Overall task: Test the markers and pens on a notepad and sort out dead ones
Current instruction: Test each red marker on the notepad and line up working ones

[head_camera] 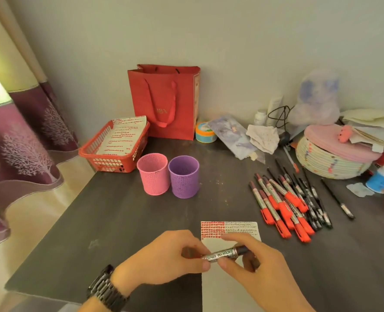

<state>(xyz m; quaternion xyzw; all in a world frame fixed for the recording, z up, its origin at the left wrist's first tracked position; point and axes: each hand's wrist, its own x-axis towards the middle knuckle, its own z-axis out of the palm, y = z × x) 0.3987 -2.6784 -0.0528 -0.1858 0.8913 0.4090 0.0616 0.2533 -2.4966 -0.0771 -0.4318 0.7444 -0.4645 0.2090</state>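
- Holding one marker (pixel 224 254) level just above the notepad (pixel 213 228); left hand (pixel 164 255) pinches its left end, probably the cap, and right hand (pixel 256 264) grips the barrel.
- Notepad lies at the near table (pixel 119 221) edge, top rows filled with red blocks and dark scribbles, lower part blank.
- Judged partway: a big pile (pixel 283 203) of red-capped markers and thin black pens waits at right; nothing shows above the rims of the pink cup (pixel 153 174) or purple cup (pixel 183 176).
- Cups: perforated plastic cylinders. Markers: glossy printed barrels. Table: dark, matte.
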